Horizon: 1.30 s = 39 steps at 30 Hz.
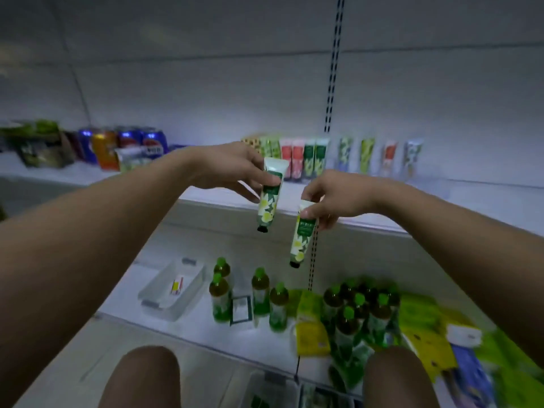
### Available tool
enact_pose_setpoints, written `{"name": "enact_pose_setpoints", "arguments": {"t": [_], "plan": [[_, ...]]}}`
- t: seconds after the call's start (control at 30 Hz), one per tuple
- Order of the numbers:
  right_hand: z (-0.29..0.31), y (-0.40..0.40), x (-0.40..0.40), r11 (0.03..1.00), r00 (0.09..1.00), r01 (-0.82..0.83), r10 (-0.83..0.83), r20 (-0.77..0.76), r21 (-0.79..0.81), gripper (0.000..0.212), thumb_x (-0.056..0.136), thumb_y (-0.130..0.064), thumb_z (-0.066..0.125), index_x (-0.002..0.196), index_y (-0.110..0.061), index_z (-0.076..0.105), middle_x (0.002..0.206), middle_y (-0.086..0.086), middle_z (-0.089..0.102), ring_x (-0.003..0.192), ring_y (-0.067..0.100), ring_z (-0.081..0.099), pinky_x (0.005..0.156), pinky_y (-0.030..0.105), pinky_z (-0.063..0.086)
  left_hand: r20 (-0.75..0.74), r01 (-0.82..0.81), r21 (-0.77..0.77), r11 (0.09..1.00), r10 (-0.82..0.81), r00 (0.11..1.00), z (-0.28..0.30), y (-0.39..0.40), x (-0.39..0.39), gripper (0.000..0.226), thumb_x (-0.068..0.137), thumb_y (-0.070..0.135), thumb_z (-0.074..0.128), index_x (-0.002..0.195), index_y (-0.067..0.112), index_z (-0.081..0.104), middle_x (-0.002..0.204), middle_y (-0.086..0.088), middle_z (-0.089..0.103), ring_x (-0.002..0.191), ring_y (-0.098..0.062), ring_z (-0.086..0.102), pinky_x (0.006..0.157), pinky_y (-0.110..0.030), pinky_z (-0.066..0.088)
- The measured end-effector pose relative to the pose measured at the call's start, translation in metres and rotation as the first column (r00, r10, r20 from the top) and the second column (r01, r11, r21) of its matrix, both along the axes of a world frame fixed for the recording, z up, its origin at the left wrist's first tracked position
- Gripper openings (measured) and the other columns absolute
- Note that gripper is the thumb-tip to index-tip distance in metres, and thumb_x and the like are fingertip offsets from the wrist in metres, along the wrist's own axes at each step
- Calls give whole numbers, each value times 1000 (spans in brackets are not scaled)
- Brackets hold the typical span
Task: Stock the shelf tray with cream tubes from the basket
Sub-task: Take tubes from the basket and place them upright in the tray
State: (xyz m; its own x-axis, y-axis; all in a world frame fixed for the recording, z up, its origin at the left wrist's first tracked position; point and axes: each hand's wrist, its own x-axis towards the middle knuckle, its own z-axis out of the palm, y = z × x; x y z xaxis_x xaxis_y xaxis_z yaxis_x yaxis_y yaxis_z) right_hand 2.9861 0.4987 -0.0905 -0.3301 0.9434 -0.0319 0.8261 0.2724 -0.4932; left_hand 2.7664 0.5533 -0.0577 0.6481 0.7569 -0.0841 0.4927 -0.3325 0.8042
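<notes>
Tubes in both my hands, caps hanging down. Left hand (232,169) pinches green cream tube (270,198) near crimp; right hand (332,198) pinches second tube (303,234), lower. Both before shelf edge (368,223), row of tubes (303,157) standing behind.

My left grip (235,172) holds one tube (269,198) in front of the upper shelf (382,222); my right grip (326,198) holds a second tube (303,234) just to its right and lower. Behind both, a row of tubes (303,160) stands on the upper shelf, with cans (123,145) well to the left. On the lower shelf (206,322), a clear tray (173,290) lies left of the bottles (262,293); flat packets (312,325) lie to their right. My knees (141,378) are nearest, below.
</notes>
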Motion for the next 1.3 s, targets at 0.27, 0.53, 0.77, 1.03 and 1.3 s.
{"name": "enact_pose_setpoints", "arguments": {"t": [0.27,0.53,0.77,1.03,1.3], "plan": [[72,8,19,963,986,121,-144,84,239,10,87,-15,71,90,-15,62,80,7,70,57,12,70,51,20,52,16,-112,311,944,112,994,65,10,42,20,84,11,71,102,12,61,99,-12,69,84,-22,71,67,-25,59],[77,56,40,919,965,227,-256,51,324,11,90,-9,65,101,-7,64,94,11,69,74,18,70,68,30,60,39,-172,493,853,176,984,52,57,81,12,82,11,74,93,13,68,85,-1,68,63,-6,64,47,-8,45],[57,110,61,833,934,293,-355,47,470,12,93,-8,61,104,-7,64,96,10,67,76,19,67,73,34,57,122,-245,602,760,216,969,27,117,115,24,79,12,77,102,15,70,95,-3,69,78,-16,66,68,-25,54],[44,159,64,759,924,305,-383,16,575,14,92,-7,61,106,-8,65,100,8,63,92,25,62,83,41,54,188,-324,662,676,269,945,-6,169,137,28,75,16,81,101,20,71,94,0,66,84,-14,60,75,-28,50],[32,181,70,751,927,305,-376,0,585,18,92,-7,61,108,-12,62,102,3,57,92,21,60,86,39,54,165,-311,717,624,282,945,-24,185,151,34,77,16,78,111,16,70,110,-5,67,93,-17,61,84,-29,50]]}}
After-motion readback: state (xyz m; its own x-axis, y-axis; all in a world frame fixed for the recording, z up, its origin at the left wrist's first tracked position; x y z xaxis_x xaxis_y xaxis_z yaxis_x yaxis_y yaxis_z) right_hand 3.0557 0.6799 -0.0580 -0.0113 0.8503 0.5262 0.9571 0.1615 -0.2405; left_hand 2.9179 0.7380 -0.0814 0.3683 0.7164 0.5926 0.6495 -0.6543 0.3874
